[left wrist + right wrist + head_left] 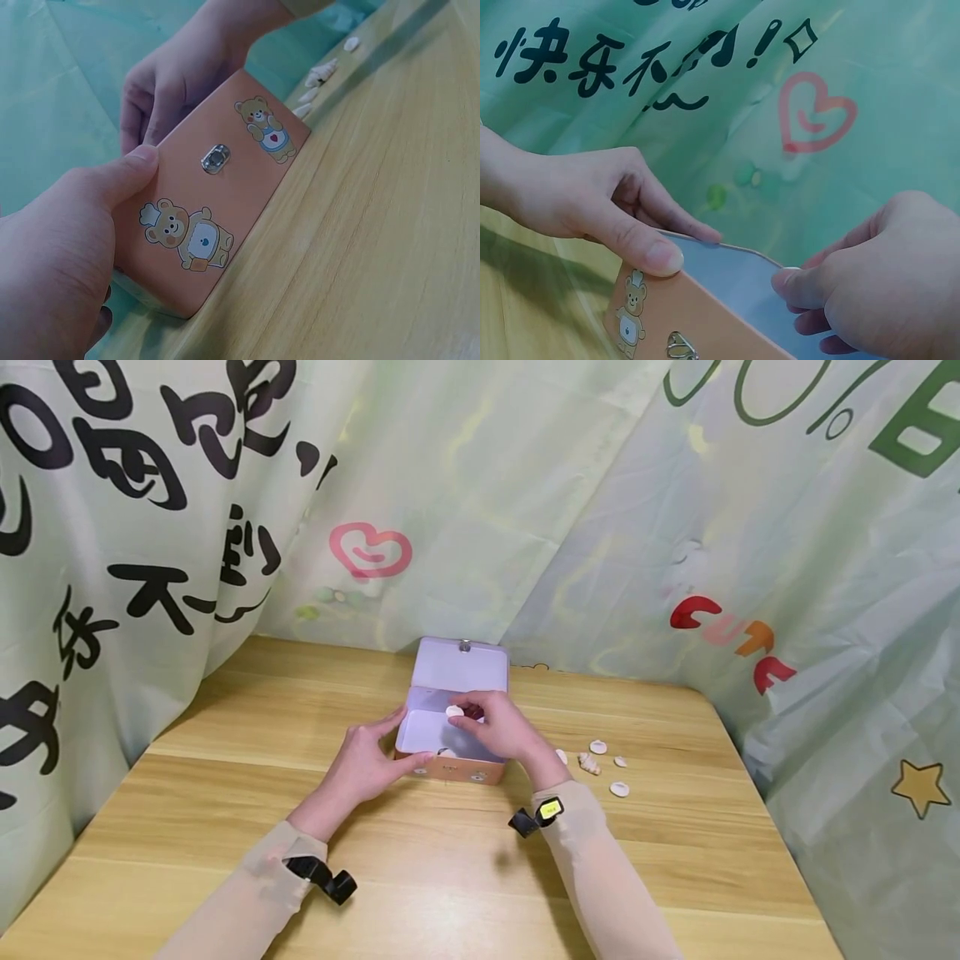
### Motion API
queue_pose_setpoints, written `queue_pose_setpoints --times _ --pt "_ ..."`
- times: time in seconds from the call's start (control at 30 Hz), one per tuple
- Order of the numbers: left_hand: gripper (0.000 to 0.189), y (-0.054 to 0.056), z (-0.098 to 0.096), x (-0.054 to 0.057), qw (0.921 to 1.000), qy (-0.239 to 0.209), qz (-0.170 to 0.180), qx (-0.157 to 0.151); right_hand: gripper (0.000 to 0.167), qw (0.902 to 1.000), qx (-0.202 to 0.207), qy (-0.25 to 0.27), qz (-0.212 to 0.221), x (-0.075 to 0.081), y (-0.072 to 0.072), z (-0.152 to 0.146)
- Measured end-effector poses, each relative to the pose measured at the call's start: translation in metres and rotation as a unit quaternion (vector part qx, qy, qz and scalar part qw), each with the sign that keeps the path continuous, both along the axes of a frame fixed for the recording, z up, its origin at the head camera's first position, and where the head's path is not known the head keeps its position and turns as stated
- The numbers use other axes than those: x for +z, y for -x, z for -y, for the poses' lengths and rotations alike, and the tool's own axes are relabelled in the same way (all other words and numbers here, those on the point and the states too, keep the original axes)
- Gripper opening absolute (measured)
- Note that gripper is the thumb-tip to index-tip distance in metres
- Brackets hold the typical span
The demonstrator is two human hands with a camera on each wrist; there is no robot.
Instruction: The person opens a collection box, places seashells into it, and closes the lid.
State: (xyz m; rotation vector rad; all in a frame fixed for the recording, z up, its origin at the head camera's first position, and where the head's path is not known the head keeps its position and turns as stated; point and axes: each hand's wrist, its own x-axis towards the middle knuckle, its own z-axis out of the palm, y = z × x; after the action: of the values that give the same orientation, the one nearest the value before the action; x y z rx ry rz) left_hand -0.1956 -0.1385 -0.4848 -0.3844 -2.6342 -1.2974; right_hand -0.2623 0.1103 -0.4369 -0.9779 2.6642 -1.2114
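1. A small orange box (pixel 450 752), lid open, is steadied at its left end by the left hand (pixel 360 768), thumb pressed on the front wall.
2. A white shell (pixel 454 712) is pinched in the fingers of the right hand (pixel 498 727) over the open box.
3. The shell could be dropped outside if the box is nudged.
4. More shells (pixel 600 764) lie right; open surface (pixel 450 877) is left in front, with a curtain (pixel 525 510) close behind.
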Motion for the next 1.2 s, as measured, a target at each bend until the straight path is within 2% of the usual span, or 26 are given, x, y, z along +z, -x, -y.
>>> queue_pose_setpoints --times 0.3,0.8,1.03,1.2 --pt "0.093 0.002 -0.003 0.002 0.9996 0.005 -0.028 -0.003 0.025 0.9999 0.003 -0.011 0.001 -0.002 0.001 0.001" --pt "0.098 0.000 -0.004 0.003 0.9999 0.005 -0.013 0.000 0.025 0.9992 0.002 -0.038 -0.014 -0.002 -0.001 0.002" --pt "0.102 -0.002 -0.001 0.004 0.9999 0.014 -0.001 0.001 0.027 0.9998 -0.011 -0.004 -0.014 0.002 -0.006 -0.005" --pt "0.101 -0.002 0.000 0.004 1.0000 0.006 0.003 0.004 0.023 0.9984 -0.022 0.043 -0.029 0.008 -0.013 -0.021"
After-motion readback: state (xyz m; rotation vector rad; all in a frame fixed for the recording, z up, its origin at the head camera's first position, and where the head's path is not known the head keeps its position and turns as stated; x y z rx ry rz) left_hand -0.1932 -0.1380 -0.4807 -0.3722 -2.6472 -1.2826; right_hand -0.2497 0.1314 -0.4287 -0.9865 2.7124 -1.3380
